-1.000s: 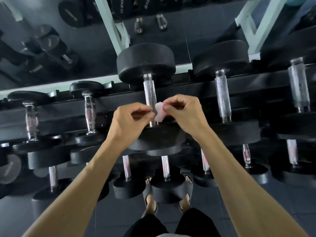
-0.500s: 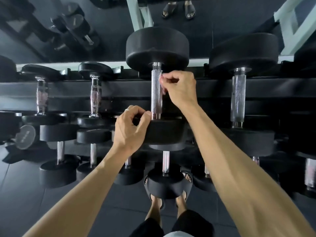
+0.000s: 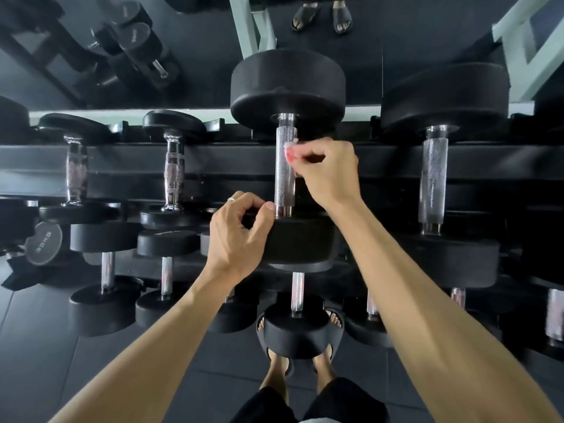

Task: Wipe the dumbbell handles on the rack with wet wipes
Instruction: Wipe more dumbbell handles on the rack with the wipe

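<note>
Both arms bare, reach forward and up from bottom corners. Right hand (image 3: 328, 172) higher up, fingers curled, tips pinch small white wipe (image 3: 291, 148) against side of dumbbell handle (image 3: 285, 172). Right wrist bent a bit, back of hand faces camera. Left hand (image 3: 236, 236) lower, fingers curled in, thumb and first finger close together near bottom of handle; if it holds anything, cannot tell. Ring (image 3: 232, 199) on one left finger.

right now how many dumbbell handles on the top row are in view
4: two slim ones at left, the middle handle that the right hand touches with a wipe, one at right. More may sit beyond the frame.
</note>
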`<state>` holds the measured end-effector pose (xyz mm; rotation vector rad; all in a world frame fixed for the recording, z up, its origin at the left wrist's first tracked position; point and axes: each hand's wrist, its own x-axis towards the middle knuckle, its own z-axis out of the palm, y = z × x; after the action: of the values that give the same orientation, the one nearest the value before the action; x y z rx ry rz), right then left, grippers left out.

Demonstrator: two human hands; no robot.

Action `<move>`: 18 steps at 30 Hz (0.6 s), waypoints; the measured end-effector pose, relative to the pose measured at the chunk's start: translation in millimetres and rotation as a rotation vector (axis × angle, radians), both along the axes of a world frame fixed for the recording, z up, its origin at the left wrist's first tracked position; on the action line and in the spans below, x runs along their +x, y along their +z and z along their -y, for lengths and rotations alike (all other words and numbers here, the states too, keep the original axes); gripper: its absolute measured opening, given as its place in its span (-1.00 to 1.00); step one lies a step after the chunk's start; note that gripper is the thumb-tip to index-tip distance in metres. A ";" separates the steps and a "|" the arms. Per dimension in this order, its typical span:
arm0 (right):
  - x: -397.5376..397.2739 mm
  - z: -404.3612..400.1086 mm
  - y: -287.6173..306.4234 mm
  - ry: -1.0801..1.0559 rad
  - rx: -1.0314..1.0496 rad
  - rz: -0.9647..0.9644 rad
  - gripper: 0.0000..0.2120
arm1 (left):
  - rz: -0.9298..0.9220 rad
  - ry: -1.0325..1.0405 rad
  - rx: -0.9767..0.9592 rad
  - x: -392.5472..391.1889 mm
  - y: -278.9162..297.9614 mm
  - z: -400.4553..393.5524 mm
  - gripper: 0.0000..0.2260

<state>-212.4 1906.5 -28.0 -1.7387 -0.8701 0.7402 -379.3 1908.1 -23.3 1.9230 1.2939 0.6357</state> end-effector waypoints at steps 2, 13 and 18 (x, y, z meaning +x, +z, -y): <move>6.8 -6.7 4.4 -0.001 0.019 -0.060 -0.89 | 0.010 0.005 0.002 -0.3 0.5 0.0 -0.78; 13.7 11.8 3.8 0.169 -0.158 -0.061 -0.90 | 0.018 0.004 0.025 -1.1 -1.0 0.6 -0.74; 8.0 -27.8 15.0 -0.054 0.085 -0.032 -0.90 | 0.016 0.003 0.015 -1.5 -1.9 0.2 -0.77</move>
<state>-204.5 1934.3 -13.0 -1.6649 -0.8178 0.6840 -380.8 1907.9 -25.2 1.9250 1.2856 0.6632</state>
